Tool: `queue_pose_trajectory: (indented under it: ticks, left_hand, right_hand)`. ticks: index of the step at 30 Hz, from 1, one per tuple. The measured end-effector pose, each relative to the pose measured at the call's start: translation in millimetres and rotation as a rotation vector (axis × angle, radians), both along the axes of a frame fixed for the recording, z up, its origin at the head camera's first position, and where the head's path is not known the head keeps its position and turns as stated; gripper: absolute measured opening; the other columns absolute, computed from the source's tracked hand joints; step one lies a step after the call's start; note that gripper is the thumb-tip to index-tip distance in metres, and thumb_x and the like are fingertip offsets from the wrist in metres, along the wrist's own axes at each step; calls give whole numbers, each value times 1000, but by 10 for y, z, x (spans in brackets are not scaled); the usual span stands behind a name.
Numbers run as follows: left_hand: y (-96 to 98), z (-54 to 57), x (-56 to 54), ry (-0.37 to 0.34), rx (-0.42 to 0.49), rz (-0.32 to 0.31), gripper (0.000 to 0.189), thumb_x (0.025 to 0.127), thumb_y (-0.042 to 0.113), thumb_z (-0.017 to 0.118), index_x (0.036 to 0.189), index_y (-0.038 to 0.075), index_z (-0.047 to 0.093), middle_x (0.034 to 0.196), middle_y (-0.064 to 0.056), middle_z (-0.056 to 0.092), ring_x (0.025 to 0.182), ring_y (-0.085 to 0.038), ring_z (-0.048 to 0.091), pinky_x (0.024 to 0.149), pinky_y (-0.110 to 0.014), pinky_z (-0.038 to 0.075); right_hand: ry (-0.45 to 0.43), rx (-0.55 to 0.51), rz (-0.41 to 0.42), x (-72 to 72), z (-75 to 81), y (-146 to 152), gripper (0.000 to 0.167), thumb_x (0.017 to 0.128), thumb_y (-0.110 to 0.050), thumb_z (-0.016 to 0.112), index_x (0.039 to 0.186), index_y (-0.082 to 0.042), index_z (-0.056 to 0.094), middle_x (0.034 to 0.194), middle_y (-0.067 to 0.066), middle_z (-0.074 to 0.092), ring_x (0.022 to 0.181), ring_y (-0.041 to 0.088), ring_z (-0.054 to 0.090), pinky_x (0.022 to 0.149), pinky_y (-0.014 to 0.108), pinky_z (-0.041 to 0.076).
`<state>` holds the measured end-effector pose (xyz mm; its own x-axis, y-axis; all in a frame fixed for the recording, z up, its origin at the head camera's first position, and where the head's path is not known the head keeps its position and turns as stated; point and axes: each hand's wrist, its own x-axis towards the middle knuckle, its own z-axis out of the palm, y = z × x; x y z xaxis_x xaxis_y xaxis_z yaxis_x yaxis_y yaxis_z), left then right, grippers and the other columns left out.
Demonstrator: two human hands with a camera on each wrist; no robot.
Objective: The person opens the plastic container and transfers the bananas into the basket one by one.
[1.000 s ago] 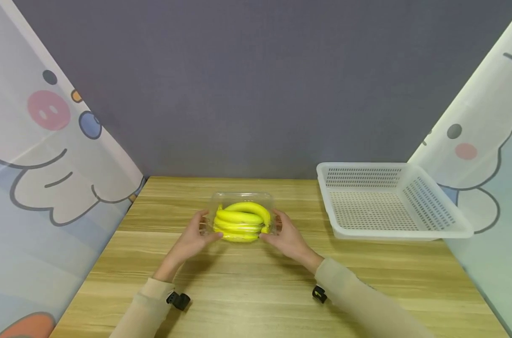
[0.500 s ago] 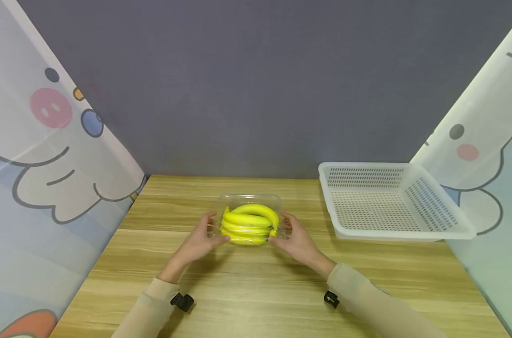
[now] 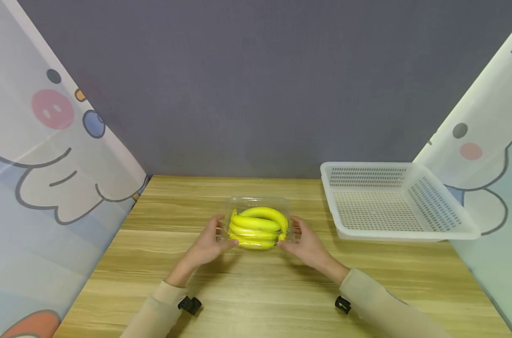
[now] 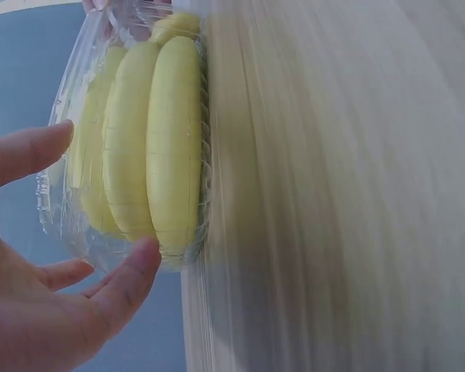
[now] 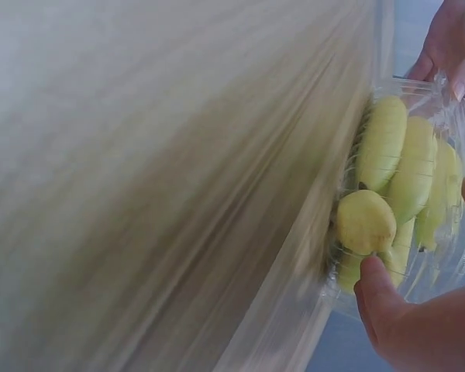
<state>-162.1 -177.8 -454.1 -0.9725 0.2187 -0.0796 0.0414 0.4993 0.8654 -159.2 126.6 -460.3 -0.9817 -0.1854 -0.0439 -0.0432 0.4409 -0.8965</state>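
A clear plastic clamshell box (image 3: pixel 257 203) packed with yellow bananas (image 3: pixel 256 224) is in the middle of the table in the head view. My left hand (image 3: pixel 209 242) holds its left side, thumb at the near corner and fingers around the end. On the opposite side my right hand (image 3: pixel 308 244) grips the box the same way. The right wrist view shows a rounded yellow piece (image 5: pixel 366 222) behind the plastic, close to the right fingertips; I cannot tell if it is a banana's end. Whether the box touches the table is unclear.
A white perforated plastic basket (image 3: pixel 376 234) stands at the back right of the wooden table (image 3: pixel 264 291). Behind rises a dark grey panel (image 3: pixel 239 94). Cartoon-printed sheets (image 3: pixel 23 202) flank both sides.
Both hands have moved right and slightly towards me, with the box of bananas held between them. The view has shifted slightly; the basket stays in its place on the table.
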Motion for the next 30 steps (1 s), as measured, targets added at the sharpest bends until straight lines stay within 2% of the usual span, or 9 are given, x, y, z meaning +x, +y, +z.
queue_pose_trajectory:
  ticks: [8,17,30]
  left_hand:
    - [137,-18,24,-11,16,16,93,87,31,81,156,2,26,137,-23,44,121,-39,49,98,-55,46]
    - [222,-3,69,-21,13,3,92,87,31,82,156,2,27,138,-21,45,123,-38,49,98,-56,47]
    - [309,-17,121,-4,11,-49,93,88,29,81,156,0,25,138,-23,44,123,-38,49,97,-57,47]
  right_hand:
    - [-14,15,-9,44,3,132,89,87,-23,82,156,1,30,144,27,47,128,42,53,104,49,48]
    - [1,30,-16,67,-1,245,88,86,-24,83,154,1,33,142,28,50,125,43,54,100,50,51]
    - [8,9,-13,191,2,368,88,87,-20,82,155,3,30,141,29,47,126,44,53,101,48,51]
